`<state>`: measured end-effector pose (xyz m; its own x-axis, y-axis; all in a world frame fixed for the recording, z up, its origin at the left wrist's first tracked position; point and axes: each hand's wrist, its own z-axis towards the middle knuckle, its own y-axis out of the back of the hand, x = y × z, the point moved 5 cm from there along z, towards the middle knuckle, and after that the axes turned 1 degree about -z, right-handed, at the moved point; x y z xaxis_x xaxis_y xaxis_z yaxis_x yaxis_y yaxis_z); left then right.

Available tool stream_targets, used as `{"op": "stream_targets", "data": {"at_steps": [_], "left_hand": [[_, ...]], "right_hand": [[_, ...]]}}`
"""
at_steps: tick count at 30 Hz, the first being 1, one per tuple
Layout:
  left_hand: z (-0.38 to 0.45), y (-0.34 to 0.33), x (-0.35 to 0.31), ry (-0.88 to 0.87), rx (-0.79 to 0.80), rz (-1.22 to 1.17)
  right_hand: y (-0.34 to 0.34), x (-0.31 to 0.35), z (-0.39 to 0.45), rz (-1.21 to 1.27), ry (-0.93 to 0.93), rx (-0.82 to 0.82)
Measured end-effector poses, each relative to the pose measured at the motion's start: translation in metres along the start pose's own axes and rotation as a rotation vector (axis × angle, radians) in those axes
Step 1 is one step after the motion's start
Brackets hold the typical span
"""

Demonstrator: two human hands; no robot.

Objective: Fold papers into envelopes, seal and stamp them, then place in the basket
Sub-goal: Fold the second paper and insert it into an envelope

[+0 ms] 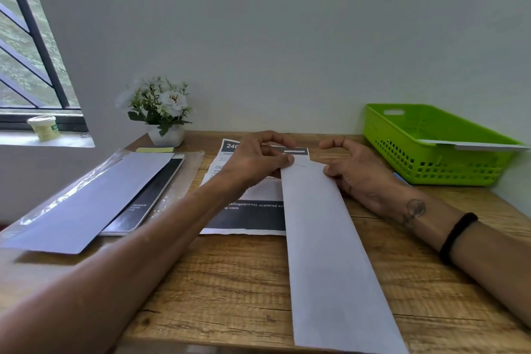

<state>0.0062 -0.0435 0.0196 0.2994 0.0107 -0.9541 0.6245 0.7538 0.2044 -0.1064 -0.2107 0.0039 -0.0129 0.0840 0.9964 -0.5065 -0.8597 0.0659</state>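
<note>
Folded paper (330,238): long narrow strip lying on wooden table (230,282), far end over printed sheet (247,218).
Left hand (255,158): fingertips pinching strip's far left corner.
Right hand (353,169): relaxed, uncurled, resting at strip's right edge.
Technique: align edges before creasing; press flat, firmly.
Basket (431,164): far right, well apart.

Soft daylight, wide-angle view.
Even light enters from the window (31,46) at left; faint shadows on the surface (230,282); edges bend outward; detail slightly soft throughout.
</note>
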Motion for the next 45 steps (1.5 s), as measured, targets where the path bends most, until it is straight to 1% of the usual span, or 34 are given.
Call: {"op": "stream_targets", "data": {"at_steps": [3, 5, 9, 11, 13, 16, 19, 22, 25, 27, 30, 32, 34, 37, 40, 42, 45], "left_hand": [[0.004, 0.009, 0.006, -0.010, -0.080, -0.022], [0.007, 0.017, 0.009, -0.019, -0.155, -0.074], [0.010, 0.033, 0.009, -0.018, -0.333, -0.210], [0.011, 0.042, 0.011, -0.011, -0.385, -0.263], [0.012, 0.047, 0.009, 0.013, -0.380, -0.256], [0.013, 0.049, 0.000, 0.050, -0.297, -0.111], [0.013, 0.052, -0.010, 0.057, -0.194, 0.026], [0.012, 0.054, -0.015, 0.035, -0.107, 0.101], [0.009, 0.059, -0.024, -0.044, -0.103, 0.111], [0.009, 0.064, -0.031, -0.119, -0.103, 0.084], [0.008, 0.073, -0.041, -0.224, -0.081, 0.021], [0.005, 0.078, -0.049, -0.307, -0.077, 0.031], [0.001, 0.083, -0.057, -0.377, -0.097, 0.037], [-0.003, 0.087, -0.066, -0.423, -0.124, 0.035], [-0.001, 0.089, -0.067, -0.388, -0.089, -0.044], [0.000, 0.087, -0.065, -0.365, -0.080, -0.022], [0.000, 0.078, -0.061, -0.361, -0.069, 0.126]], "right_hand": [[0.000, -0.005, 0.000, 0.137, -0.071, 0.036], [0.001, -0.005, -0.001, 0.168, -0.093, 0.083], [-0.005, 0.003, -0.011, 0.041, -0.111, 0.286], [-0.007, 0.004, -0.014, -0.003, -0.115, 0.335], [-0.007, 0.007, -0.014, -0.017, -0.105, 0.335], [-0.004, 0.014, -0.014, -0.039, -0.094, 0.317], [0.000, 0.018, -0.014, -0.161, -0.094, 0.336], [0.006, 0.025, -0.012, -0.298, -0.082, 0.359], [0.006, 0.048, -0.011, -0.510, 0.043, 0.396], [0.003, 0.070, -0.010, -0.620, 0.150, 0.383], [-0.004, 0.103, -0.010, -0.865, 0.327, 0.280], [-0.012, 0.119, -0.015, -1.024, 0.478, 0.184], [-0.024, 0.127, -0.029, -1.095, 0.644, 0.073], [-0.043, 0.117, -0.055, -1.100, 0.870, -0.011], [-0.064, 0.088, -0.075, -1.259, 1.011, -0.033], [-0.077, 0.066, -0.084, -1.363, 1.055, 0.025], [-0.087, 0.040, -0.093, -1.413, 1.050, 0.117]]}}
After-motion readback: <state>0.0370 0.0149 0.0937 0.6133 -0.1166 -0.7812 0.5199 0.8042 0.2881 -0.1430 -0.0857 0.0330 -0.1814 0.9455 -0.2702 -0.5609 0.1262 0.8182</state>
